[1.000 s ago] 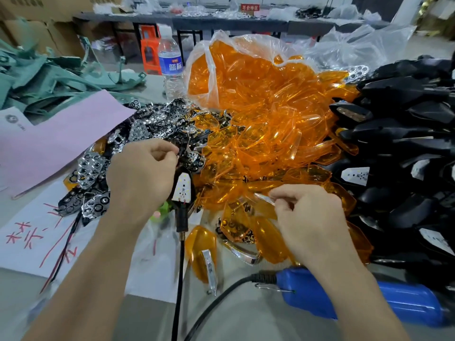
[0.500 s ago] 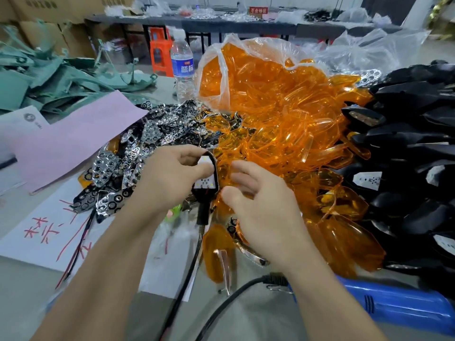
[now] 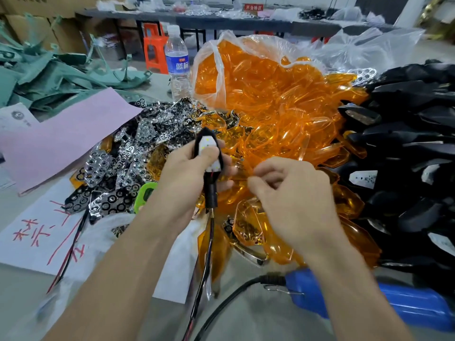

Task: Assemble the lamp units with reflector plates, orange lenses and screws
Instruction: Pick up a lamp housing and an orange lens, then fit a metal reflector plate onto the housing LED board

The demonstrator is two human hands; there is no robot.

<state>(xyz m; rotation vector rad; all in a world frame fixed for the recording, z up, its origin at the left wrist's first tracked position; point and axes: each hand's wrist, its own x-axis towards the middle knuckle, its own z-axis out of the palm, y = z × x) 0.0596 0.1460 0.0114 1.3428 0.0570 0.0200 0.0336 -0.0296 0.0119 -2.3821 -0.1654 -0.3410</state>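
My left hand [image 3: 182, 173] grips a black lamp unit [image 3: 208, 148] upright, its white LED board facing me and my thumb lying across it. A wire hangs from its stem. Just to the right, my right hand [image 3: 293, 193] has its fingers curled, with thumb and forefinger pinching what looks like the edge of an orange lens [image 3: 236, 177]. A big heap of orange lenses [image 3: 270, 107] spills from a clear bag behind both hands. Shiny reflector plates [image 3: 118, 163] lie heaped to the left.
Black lamp housings [image 3: 413, 134] are stacked along the right side. A blue electric screwdriver [image 3: 406, 308] with its cable lies at the front right. A water bottle [image 3: 177, 62] stands at the back, with a pink sheet [image 3: 61, 139] and a white paper with red writing [image 3: 32, 230] to the left.
My left hand lifted the lamp unit up and turned its board towards me. My right hand came from the lens heap over to the unit and now sits beside it with curled fingers.
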